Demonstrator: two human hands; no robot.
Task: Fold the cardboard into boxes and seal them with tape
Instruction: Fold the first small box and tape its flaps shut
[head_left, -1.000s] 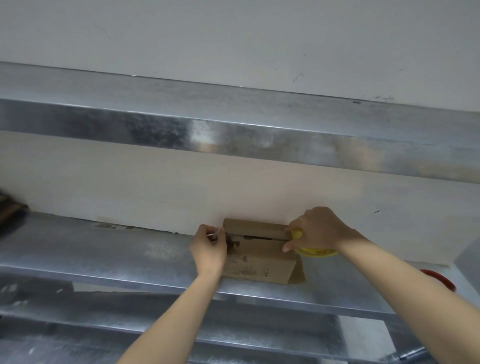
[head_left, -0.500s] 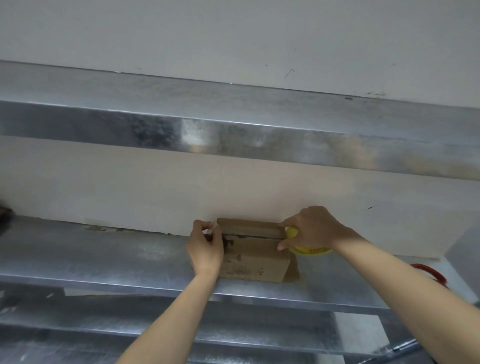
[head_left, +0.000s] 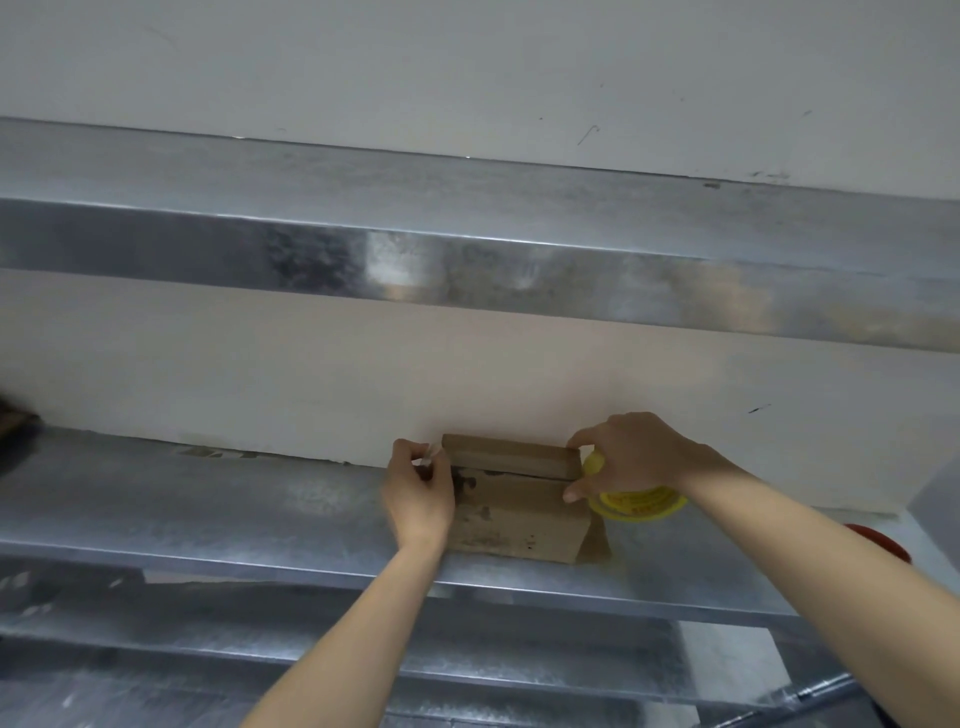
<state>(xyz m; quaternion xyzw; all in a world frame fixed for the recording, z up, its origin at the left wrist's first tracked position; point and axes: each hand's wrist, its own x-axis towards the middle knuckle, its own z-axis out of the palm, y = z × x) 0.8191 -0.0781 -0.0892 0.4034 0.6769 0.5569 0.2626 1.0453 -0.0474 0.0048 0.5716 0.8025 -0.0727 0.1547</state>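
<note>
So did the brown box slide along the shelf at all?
No. The cardboard box sits where it was on the metal shelf, by the wall and just as near the shelf's front edge.

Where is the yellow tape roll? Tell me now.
Head view, right of centre: the yellow tape roll is on the metal shelf, against the right end of the cardboard box, gripped from above by the right hand.
</note>
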